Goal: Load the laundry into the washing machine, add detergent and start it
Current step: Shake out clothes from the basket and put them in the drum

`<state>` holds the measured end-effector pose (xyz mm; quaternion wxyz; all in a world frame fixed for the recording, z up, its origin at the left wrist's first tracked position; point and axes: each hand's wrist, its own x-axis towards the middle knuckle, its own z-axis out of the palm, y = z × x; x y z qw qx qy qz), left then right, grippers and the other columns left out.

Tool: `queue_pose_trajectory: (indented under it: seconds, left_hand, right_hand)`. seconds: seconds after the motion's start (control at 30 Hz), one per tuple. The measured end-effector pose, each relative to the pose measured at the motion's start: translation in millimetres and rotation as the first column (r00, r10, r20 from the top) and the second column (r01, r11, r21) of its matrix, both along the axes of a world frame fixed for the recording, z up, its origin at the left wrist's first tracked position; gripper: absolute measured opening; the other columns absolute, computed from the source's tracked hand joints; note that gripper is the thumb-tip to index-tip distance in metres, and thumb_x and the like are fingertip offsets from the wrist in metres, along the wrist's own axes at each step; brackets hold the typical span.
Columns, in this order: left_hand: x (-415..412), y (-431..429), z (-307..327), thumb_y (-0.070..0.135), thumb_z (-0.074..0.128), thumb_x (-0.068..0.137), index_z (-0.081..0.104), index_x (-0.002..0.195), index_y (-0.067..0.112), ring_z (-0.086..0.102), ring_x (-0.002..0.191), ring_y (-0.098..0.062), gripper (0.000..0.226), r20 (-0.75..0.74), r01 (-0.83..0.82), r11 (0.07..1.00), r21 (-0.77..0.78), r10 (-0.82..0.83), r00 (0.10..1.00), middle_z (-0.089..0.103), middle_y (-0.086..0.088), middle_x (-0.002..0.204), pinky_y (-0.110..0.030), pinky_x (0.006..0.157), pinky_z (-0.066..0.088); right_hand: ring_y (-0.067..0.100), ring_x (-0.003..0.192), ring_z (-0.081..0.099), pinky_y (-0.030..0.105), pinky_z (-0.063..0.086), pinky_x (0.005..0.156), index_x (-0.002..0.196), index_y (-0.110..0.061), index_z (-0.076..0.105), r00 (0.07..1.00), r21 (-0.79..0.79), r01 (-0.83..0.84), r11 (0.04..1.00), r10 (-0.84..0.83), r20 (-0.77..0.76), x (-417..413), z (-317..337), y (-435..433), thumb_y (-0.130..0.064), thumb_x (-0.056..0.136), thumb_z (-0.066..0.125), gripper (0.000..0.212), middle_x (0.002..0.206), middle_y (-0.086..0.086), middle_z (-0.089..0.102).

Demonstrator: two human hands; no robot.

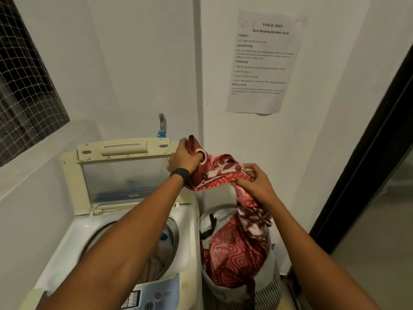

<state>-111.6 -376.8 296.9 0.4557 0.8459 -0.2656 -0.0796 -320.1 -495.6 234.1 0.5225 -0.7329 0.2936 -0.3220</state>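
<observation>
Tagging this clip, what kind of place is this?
Likely a home laundry corner: a top-load washing machine with lid up, a laundry basket beside it, a wall tap behind.

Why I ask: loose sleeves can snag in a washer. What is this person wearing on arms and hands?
Both forearms are bare, with no sleeve in view. A black wristband circles the left wrist. The left hand and right hand wear no gloves; no rings show.

hands: left (183, 158), right (252, 182) grip red cloth (225, 173) | above basket (273, 285)
</observation>
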Motion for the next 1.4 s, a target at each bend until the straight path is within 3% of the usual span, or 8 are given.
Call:
queue_pose_trajectory:
  seconds: [0.13,0.37,0.5,0.7,0.83,0.97,1.2,1.4]
  left_hand:
    - [-33,-19,-11,0.041,0.061,0.095,0.014,0.159,0.049,0.066,0.112,-0.04,0.081,0.231,0.254,0.943,0.213,-0.302,0.925,0.065,-0.011,0.136,-0.053,0.102,0.05]
    - [-21,-20,-23,0.042,0.071,0.089,0.01,0.157,0.059,0.04,0.145,-0.028,0.093,-0.093,0.723,0.688,0.062,-0.717,0.691,0.032,-0.007,0.164,-0.039,0.117,0.037]
    - [-22,-24,-38,0.063,0.084,0.06,0.024,0.153,0.054,0.057,0.125,-0.031,0.111,0.137,0.619,0.774,0.134,-0.633,0.762,0.055,-0.01,0.139,-0.048,0.109,0.049]
    - [-21,-23,-41,0.054,0.07,0.072,0.053,0.141,0.035,0.063,0.118,-0.027,0.073,0.144,0.495,0.868,-0.032,-0.487,0.862,0.066,-0.001,0.132,-0.037,0.102,0.05]
    - [-9,-31,-26,0.042,0.072,0.077,0.054,0.137,0.036,0.061,0.119,-0.025,0.063,0.031,0.395,0.9,-0.185,-0.397,0.917,0.064,0.004,0.126,-0.034,0.103,0.046]
    - [5,-32,-17,0.028,0.076,0.086,0.054,0.137,0.033,0.06,0.116,-0.025,0.056,0.063,0.352,0.924,-0.152,-0.346,0.936,0.065,-0.002,0.132,-0.039,0.105,0.047]
    - [18,-18,-51,0.057,0.065,0.074,0.053,0.12,0.049,0.066,0.099,-0.03,0.048,0.081,0.178,0.984,-0.017,-0.176,0.981,0.067,-0.004,0.106,-0.042,0.086,0.056]
    - [-7,-34,-30,0.036,0.081,0.081,0.043,0.144,0.041,0.058,0.12,-0.022,0.073,0.004,0.461,0.872,-0.166,-0.467,0.884,0.059,0.004,0.127,-0.041,0.108,0.046]
  right_hand:
    - [-0.001,0.098,0.068,0.012,0.051,0.084,0.112,-0.018,0.071,0.989,-0.105,0.055,0.993,-0.04,0.142,35,19,11,-0.01,0.086,0.076,0.028,0.109,-0.005,0.073]
    - [0.015,0.106,0.069,0.031,0.059,0.092,0.114,-0.026,0.074,0.986,0.04,0.039,0.998,-0.045,0.162,43,24,-4,-0.007,0.086,0.071,0.035,0.122,0.006,0.064]
    - [0.019,0.093,0.075,0.033,0.063,0.08,0.125,-0.016,0.067,0.982,0.189,-0.099,0.977,0.065,0.176,41,24,-3,-0.003,0.087,0.063,0.04,0.116,0.013,0.071]
    - [0.014,0.1,0.071,0.029,0.057,0.083,0.135,-0.026,0.049,0.947,0.156,-0.165,0.974,0.112,0.302,29,15,0,-0.015,0.082,0.066,0.056,0.123,0.007,0.07]
    - [0.007,0.121,0.06,0.028,0.051,0.099,0.15,-0.037,0.029,0.984,0.042,-0.151,0.988,0.155,-0.085,22,-37,9,-0.043,0.082,0.084,0.087,0.136,-0.014,0.053]
    - [0.018,0.132,0.057,0.039,0.043,0.113,0.147,-0.033,0.049,0.937,0.055,-0.163,0.985,0.172,-0.305,20,-82,8,-0.056,0.091,0.069,0.063,0.142,-0.006,0.06]
    - [0.028,0.1,0.072,0.041,0.06,0.086,0.122,-0.022,0.049,0.98,0.173,0.126,0.977,-0.15,0.132,24,0,-21,-0.004,0.084,0.068,0.046,0.112,0.012,0.07]
    - [0.019,0.097,0.07,0.041,0.06,0.088,0.123,-0.029,0.045,0.97,0.062,0.154,0.986,-0.163,0.18,54,51,-23,-0.012,0.082,0.076,0.054,0.11,0.003,0.067]
